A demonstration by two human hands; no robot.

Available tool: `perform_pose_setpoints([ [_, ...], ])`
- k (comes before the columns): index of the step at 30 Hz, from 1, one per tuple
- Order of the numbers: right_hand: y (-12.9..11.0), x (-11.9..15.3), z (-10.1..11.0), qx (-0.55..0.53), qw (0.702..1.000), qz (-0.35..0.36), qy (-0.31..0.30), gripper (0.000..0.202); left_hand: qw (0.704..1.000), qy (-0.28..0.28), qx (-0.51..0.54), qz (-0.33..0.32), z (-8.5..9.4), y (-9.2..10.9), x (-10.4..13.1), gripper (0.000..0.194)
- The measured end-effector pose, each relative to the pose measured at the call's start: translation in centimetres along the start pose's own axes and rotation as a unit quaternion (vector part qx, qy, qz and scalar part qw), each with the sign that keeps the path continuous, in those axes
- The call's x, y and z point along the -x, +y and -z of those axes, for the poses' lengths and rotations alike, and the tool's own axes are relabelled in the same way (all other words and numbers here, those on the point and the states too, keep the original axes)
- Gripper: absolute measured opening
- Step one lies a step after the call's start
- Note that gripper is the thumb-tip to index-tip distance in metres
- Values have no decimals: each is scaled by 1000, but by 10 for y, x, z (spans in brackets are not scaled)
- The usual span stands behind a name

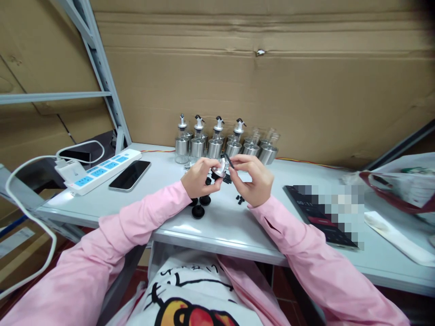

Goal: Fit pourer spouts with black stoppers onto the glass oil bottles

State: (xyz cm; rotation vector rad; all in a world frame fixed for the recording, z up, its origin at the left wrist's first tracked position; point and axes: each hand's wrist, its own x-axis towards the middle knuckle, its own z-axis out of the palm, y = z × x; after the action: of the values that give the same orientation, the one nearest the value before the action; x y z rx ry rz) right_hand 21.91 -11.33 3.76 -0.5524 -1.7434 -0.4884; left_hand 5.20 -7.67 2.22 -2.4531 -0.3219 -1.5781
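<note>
My left hand (201, 180) pinches a silver bottle pourer top (219, 170) with a dark base, tilted over the table. Between the thumb and fingers of my right hand (254, 179) is a small black strip-like lever (229, 160), close against the pourer's upper end; whether the two touch, I cannot tell. Black round stoppers (198, 211) lie below my left hand. Beneath my right hand are several tiny black pieces (240, 199). More black parts (227, 179) show between the hands, partly hidden. Behind them stand glass bottles with steel sleeves (215, 148), some fitted with pourers.
A white power strip (102, 171) and a phone (130, 175) lie on the left. To the right are a dark tablet-like device (306, 208), partly pixelated, a white strip (397, 237) and a plastic bag (404, 176). Cardboard (210, 81) closes off the back.
</note>
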Motion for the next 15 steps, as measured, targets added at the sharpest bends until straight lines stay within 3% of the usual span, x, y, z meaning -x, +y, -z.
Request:
perform_pose_setpoints([
  [8, 2, 2, -2, 9, 1000, 1, -24, 11, 994, -53, -33, 87, 1, 5, 0, 64],
  [15, 4, 3, -3, 3, 1000, 10, -26, 13, 988, -89, -29, 122, 1, 5, 0, 59],
])
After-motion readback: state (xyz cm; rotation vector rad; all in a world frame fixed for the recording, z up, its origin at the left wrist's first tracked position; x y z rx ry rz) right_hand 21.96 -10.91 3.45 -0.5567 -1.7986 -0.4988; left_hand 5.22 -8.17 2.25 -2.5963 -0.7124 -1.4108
